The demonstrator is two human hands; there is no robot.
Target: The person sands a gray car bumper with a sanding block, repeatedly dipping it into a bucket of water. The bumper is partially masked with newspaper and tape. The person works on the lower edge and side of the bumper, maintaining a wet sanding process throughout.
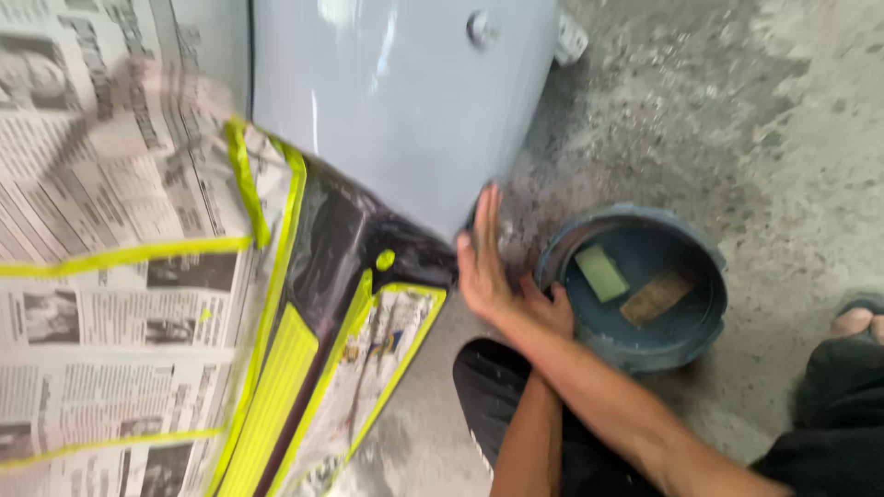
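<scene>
My right hand lies flat, fingers straight and pointing up, against the lower edge of a grey car panel. Nothing shows in it. My right forearm runs in from the lower right. My left forearm comes up from the bottom and passes under it. Only some curled fingers of my left hand show past the right wrist, close to the rim of a blue-grey bucket; whether they hold anything is hidden. A pale green pad and a brown block lie inside the bucket.
Newspaper edged with yellow-green tape covers the car body at left, with a glossy black part beside it. My black-clad knee is below the hands. A sandalled foot rests on the rough concrete floor at right.
</scene>
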